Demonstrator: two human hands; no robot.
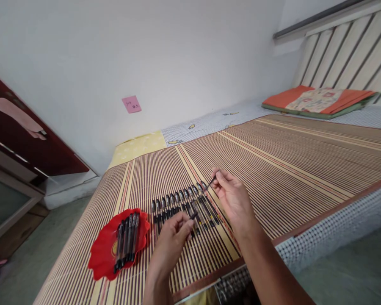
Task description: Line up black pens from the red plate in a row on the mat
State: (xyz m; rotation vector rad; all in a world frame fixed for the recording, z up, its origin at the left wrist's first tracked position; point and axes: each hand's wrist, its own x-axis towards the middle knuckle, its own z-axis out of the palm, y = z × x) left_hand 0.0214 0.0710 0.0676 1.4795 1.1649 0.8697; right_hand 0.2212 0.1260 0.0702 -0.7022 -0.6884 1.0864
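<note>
A row of several black pens (pixel 180 205) lies side by side on a striped bamboo mat (pixel 273 169). My left hand (pixel 173 239) is closed in a pinch on a small dark piece, perhaps a pen cap (pixel 193 216), just in front of the row. My right hand (pixel 233 197) is closed on a thin black pen (pixel 210 183), its tip pointing left over the row's right end. A red scalloped plate (pixel 103 254) to the left holds several more black pens (pixel 127 239).
The mat covers a bed against a white wall; a pink note (pixel 131 104) sticks to the wall. An orange pillow (pixel 317 101) lies at the head by a slatted headboard. A dark red cabinet (pixel 22 135) stands at left. The bed edge is near my arms.
</note>
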